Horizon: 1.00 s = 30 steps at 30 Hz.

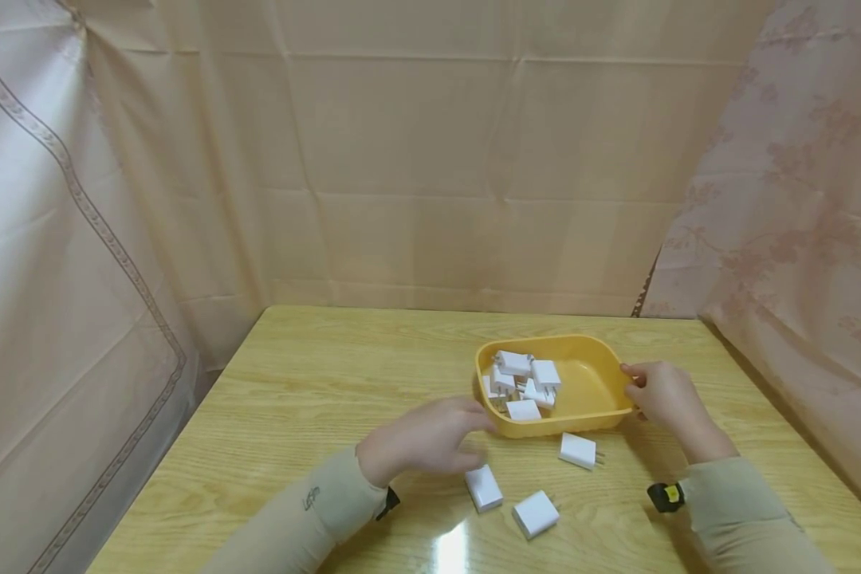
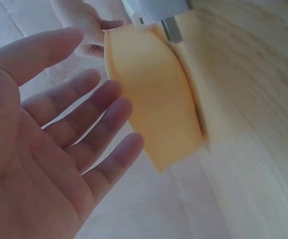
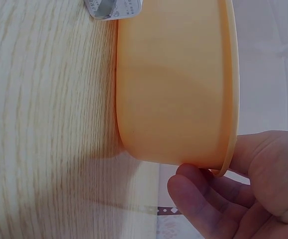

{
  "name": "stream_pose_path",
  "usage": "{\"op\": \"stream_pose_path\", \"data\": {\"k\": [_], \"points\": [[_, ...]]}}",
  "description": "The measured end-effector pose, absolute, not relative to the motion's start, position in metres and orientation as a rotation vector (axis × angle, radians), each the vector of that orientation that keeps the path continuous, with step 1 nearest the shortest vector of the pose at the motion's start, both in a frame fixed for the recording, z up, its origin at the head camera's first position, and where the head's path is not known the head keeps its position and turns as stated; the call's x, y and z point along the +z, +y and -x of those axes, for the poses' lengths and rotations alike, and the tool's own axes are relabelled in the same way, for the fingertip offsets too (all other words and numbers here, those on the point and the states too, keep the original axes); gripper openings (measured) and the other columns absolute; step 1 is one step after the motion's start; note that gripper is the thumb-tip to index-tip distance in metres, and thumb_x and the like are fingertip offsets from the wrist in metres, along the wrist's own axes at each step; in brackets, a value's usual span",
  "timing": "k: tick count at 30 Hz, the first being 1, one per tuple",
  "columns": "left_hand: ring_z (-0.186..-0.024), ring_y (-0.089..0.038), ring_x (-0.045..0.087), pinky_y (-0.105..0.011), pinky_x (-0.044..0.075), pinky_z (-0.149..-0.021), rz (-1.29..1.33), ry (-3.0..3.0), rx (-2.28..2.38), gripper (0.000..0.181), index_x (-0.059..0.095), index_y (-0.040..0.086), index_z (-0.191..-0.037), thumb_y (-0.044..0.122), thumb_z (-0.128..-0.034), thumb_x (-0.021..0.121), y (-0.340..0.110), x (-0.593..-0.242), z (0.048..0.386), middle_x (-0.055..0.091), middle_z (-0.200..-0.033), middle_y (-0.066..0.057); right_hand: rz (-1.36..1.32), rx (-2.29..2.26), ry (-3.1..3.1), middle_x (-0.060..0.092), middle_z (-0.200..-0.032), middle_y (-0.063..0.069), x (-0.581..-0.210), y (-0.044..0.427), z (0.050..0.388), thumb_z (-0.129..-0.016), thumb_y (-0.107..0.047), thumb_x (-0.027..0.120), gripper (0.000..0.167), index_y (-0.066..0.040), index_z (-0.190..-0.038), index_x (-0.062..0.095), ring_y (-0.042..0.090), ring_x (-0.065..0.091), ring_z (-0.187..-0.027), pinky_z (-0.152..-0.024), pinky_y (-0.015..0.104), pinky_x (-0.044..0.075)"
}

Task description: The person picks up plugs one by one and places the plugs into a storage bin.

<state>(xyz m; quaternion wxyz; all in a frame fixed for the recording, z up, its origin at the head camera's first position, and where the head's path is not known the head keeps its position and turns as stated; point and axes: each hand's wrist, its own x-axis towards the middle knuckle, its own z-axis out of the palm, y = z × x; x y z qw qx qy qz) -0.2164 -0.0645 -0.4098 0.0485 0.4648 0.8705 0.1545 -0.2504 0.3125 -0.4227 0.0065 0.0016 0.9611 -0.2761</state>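
A yellow plastic basket (image 1: 591,391) stands on the table, with several white charger plugs (image 1: 514,363) heaped in its left part. My right hand (image 1: 670,399) pinches the basket's right rim; in the right wrist view the thumb lies inside and curled fingers (image 3: 198,199) outside. My left hand (image 1: 434,437) is by the basket's front left corner, fingers nearly straight and holding nothing in the left wrist view. Whether its fingertips touch the wall, I cannot tell. Three more plugs lie in front of the basket: one (image 1: 484,488) just below my left hand, another (image 1: 536,514) beside it, a third (image 1: 578,450) nearer the basket.
The wooden table (image 1: 294,383) extends to the left and behind the basket. A beige cloth (image 1: 402,175) hangs along the far edge. Patterned cloths hang at the left (image 1: 64,239) and right (image 1: 796,207) sides.
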Motion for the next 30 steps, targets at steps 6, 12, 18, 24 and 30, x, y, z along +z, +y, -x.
{"op": "stream_pose_path", "data": {"k": [6,12,18,24,30], "points": [[-0.122,-0.013,0.058,-0.029,0.044,-0.105,-1.443,2.641,0.437,0.04,0.069,0.012,-0.129,0.025,-0.0912,0.075,-0.065,-0.414,0.214,0.064,-0.132,0.001,-0.006,-0.856,3.006,0.067,-0.091,0.017,-0.423,0.312,0.25,-0.096,-0.001,0.058,0.044,0.013,-0.138,0.053,0.021,0.06,-0.058,-0.049,0.032,0.05],[-0.121,-0.012,0.058,-0.027,0.044,-0.105,-1.464,2.628,0.417,0.039,0.07,0.012,-0.128,0.025,-0.0913,0.075,-0.064,-0.418,0.214,0.064,-0.13,0.002,-0.013,-0.861,3.004,0.067,-0.093,0.019,-0.423,0.312,0.251,-0.096,0.0,0.058,0.044,0.013,-0.138,0.053,0.021,0.06,-0.058,-0.051,0.032,0.051],[-0.121,-0.01,0.057,-0.026,0.044,-0.103,-1.458,2.584,0.433,0.039,0.069,0.012,-0.128,0.025,-0.0919,0.075,-0.064,-0.421,0.213,0.063,-0.131,0.002,-0.013,-0.863,3.005,0.067,-0.093,0.019,-0.424,0.312,0.25,-0.096,0.0,0.058,0.044,0.013,-0.138,0.053,0.021,0.06,-0.058,-0.051,0.033,0.052],[-0.121,-0.01,0.057,-0.025,0.045,-0.103,-1.468,2.546,0.461,0.039,0.069,0.011,-0.128,0.022,-0.091,0.075,-0.065,-0.425,0.214,0.063,-0.132,0.002,-0.012,-0.861,3.003,0.068,-0.096,0.02,-0.424,0.313,0.251,-0.096,0.0,0.058,0.044,0.013,-0.138,0.053,0.021,0.061,-0.059,-0.052,0.033,0.052],[-0.116,-0.006,0.058,-0.021,0.046,-0.098,-1.513,2.507,0.459,0.039,0.071,0.009,-0.125,0.011,-0.0866,0.074,-0.064,-0.429,0.214,0.064,-0.13,0.002,-0.013,-0.862,2.998,0.068,-0.095,0.02,-0.424,0.313,0.251,-0.096,0.0,0.057,0.045,0.013,-0.139,0.053,0.021,0.061,-0.06,-0.052,0.033,0.052]]}}
